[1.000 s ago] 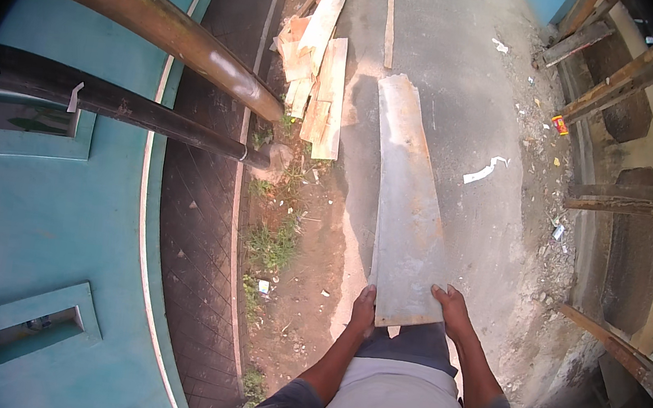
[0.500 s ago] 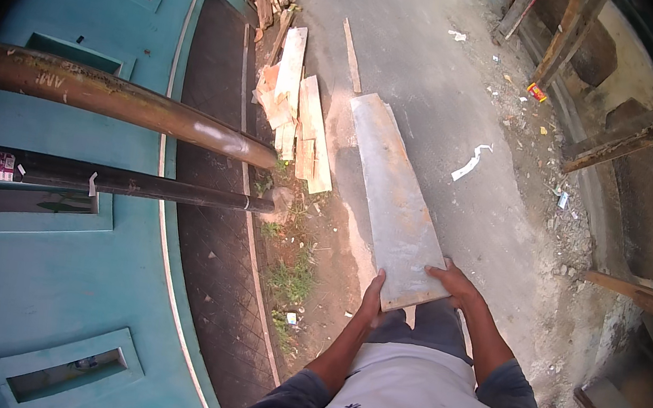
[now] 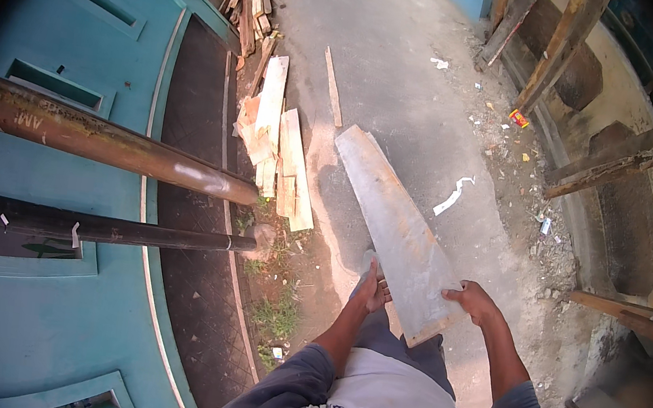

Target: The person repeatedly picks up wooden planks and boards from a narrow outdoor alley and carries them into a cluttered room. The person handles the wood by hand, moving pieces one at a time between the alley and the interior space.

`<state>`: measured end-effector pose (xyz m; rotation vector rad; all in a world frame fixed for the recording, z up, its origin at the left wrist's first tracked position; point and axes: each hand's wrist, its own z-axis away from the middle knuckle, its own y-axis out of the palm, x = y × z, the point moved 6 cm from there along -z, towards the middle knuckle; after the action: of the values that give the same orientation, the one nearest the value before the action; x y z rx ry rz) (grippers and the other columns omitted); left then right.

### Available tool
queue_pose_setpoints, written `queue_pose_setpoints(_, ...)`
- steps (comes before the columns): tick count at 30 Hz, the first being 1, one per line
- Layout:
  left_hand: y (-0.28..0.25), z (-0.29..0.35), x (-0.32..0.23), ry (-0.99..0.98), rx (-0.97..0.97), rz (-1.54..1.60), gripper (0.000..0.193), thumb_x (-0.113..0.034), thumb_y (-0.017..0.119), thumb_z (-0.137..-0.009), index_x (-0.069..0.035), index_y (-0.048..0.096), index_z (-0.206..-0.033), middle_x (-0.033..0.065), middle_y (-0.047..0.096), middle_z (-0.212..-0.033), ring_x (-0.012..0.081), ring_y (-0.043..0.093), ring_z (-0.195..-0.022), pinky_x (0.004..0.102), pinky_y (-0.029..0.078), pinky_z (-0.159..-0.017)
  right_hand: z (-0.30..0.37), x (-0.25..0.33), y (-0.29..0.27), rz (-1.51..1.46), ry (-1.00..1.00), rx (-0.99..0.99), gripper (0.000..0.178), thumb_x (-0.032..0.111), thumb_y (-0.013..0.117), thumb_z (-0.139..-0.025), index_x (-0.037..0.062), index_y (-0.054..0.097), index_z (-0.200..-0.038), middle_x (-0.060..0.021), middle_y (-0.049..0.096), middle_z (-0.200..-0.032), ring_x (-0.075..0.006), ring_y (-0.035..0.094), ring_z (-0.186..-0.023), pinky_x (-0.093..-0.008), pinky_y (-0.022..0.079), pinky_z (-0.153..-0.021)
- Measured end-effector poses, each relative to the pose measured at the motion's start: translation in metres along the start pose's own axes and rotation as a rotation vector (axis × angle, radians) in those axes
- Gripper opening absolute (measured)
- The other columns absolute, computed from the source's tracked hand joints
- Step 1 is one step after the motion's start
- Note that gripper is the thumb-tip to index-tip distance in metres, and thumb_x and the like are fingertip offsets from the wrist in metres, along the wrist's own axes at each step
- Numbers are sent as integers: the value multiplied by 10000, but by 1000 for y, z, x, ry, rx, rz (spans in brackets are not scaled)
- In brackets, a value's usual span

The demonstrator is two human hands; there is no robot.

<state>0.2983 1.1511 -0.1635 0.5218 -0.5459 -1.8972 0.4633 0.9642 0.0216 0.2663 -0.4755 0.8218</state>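
R hand [image 3: 476, 301] clamped on grey board [image 3: 397, 223] nr end; L hand [image 3: 372, 288] loose, fingers apart, nr its edge.

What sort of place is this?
Outdoors, probably a narrow street or alley: a paved road runs past a teal wall, with two poles and a pile of loose planks along the roadside.

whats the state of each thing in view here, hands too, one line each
Grey board: slanted across the view, held near its closer end
Right hand: closed on the board's right edge, thumb on top
Left hand: open, by the board's left edge, contact unclear
Pale planks: lying overlapped beside the road
Thin wood strip: lying on the road
White strip: bent, on the road
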Motion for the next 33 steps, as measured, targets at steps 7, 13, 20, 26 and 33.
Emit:
queue_pose_setpoints(7,44,-51,-113,56,-182,54,876,-620,667,-836,33,441,-1375,193,546,-1344,367,537,-1220,513,417,-1049,20,42,16,-62,65,-72,511,165,742,-817,-126,570,-1199,-186,673,-1071,-229,639,-984,-334,484,-875)
queue_pose_setpoints(13,36,-52,-200,161,-430,-164,706,-432,781,-814,114,570,-1210,184,654,-1132,305,648,-1002,424,527,-881,9,98,60,-347,-4,-79,618,152,741,-817,-157,471,-1278,-211,619,-1186,-258,611,-1062,-346,453,-973)
queue_pose_setpoints(20,0,-141,-417,340,-368,-478,713,-420,776,-811,177,586,-1152,242,660,-1082,325,670,-900,407,538,-802,-158,161,150,-324,-80,-207,581,193,714,-857,-136,484,-1278,-211,627,-1184,-269,618,-1068,-372,461,-968)
queue_pose_setpoints(26,-97,-132,-503,243,-439,-620,717,-471,713,-863,115,564,-1248,214,643,-1181,317,644,-1024,404,513,-902,-223,189,257,-123,-163,-169,509,248,723,-841,-94,586,-1192,-203,689,-1054,-256,666,-967,-369,495,-874)
queue_pose_setpoints(33,-216,-61,-491,289,-505,-323,706,-478,665,-898,78,529,-1312,209,622,-1245,317,620,-1098,408,480,-965,-240,176,278,-67,-116,93,529,318,743,-826,-96,624,-1133,-192,700,-989,-247,675,-885,-357,501,-820)
